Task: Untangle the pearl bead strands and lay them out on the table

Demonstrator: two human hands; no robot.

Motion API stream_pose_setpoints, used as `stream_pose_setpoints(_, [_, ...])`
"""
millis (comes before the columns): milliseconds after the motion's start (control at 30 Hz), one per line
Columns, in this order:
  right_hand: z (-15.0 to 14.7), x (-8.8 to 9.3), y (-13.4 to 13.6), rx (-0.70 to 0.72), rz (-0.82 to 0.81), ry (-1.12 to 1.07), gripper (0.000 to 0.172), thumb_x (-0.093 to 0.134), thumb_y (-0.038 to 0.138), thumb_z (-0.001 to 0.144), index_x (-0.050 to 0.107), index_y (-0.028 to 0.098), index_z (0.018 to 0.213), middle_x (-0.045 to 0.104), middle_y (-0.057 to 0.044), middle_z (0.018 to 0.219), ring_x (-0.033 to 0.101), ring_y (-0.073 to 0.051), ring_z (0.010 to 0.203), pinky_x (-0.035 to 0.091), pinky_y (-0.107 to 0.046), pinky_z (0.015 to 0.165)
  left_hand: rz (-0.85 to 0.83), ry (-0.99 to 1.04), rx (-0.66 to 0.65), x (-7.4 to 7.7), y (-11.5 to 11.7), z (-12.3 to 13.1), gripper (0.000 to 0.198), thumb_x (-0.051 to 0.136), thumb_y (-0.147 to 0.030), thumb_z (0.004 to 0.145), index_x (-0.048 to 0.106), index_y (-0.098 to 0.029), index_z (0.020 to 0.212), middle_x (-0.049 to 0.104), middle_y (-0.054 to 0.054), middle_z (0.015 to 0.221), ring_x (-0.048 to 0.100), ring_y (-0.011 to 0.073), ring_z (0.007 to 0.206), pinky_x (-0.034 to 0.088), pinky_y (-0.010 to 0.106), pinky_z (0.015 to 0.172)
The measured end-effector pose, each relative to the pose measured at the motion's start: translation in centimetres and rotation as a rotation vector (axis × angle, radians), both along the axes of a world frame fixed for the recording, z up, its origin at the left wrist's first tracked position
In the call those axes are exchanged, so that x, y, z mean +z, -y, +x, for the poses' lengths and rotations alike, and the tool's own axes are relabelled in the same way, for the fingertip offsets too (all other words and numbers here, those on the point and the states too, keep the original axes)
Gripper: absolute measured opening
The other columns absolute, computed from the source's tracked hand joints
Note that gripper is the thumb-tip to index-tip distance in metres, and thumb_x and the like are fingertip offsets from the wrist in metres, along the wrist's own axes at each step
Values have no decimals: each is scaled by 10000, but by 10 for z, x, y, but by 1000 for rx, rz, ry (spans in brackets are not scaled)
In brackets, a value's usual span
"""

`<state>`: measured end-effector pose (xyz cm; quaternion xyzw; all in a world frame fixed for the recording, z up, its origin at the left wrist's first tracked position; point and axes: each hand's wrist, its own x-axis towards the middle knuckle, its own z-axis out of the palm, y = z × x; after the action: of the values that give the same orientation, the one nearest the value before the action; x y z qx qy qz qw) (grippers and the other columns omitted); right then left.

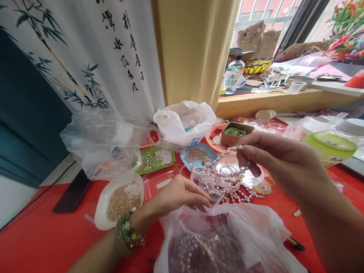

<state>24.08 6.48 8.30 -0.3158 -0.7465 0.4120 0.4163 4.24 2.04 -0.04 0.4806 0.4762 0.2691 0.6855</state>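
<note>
Raised at the right, my right hand [273, 163] pinches a strand of pearly beads [227, 152] between thumb and forefinger. The strand slopes down leftward toward a heap of bead strands [218, 185] in the middle. My left hand [184, 193], with a green beaded bracelet [127, 231] on its wrist, is closed at the upper edge of a white plastic bag [256, 223]; its fingertips are partly hidden. More bead strands [187, 250] show inside this bag, nearest to me.
Loose beads lie in a white dish [99, 204], a green tray [156, 149] and a blue plate [186, 151]. Behind are plastic bags [184, 117] and a small box of green cord [241, 131]. A phone [72, 193] lies left, a cutter [295, 243] right. A bottle [233, 77] stands on the windowsill.
</note>
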Motion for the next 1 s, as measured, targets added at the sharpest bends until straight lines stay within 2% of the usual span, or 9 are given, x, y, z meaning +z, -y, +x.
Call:
stream_pose_setpoints(267, [-4, -2, 1, 34, -41, 62, 127, 532, 277, 829, 577, 198, 740, 514, 39, 596, 420, -38, 473, 349, -152, 411, 34, 2, -6, 4, 3, 1, 230, 708, -315, 622, 725, -150, 782, 712, 106, 776, 632, 126, 636, 457, 220, 586])
stream_pose_setpoints(567, [-6, -6, 4, 69, 38, 172, 138, 518, 288, 832, 576, 190, 752, 521, 36, 603, 454, -55, 491, 383, -175, 431, 38, 66, 34, 11, 7, 4, 150, 731, -222, 586, 717, -152, 718, 710, 61, 739, 620, 106, 625, 450, 200, 588])
stream_pose_setpoints(767, [-9, -6, 8, 36, 166, 338, 127, 525, 277, 825, 608, 198, 772, 598, 21, 647, 505, -82, 552, 396, -204, 485, 39, 132, 43, 16, 9, 6, 215, 736, -185, 578, 712, -152, 789, 715, 68, 787, 630, 118, 653, 464, 225, 625])
stream_pose_setpoints(1000, [-16, -12, 14, 31, 460, 441, 171, 518, 240, 823, 673, 191, 768, 551, -42, 775, 513, -123, 648, 411, -261, 554, 32, 281, 87, 16, 10, 7, 355, 736, -101, 563, 677, -152, 909, 712, 51, 754, 651, 134, 677, 482, 235, 628])
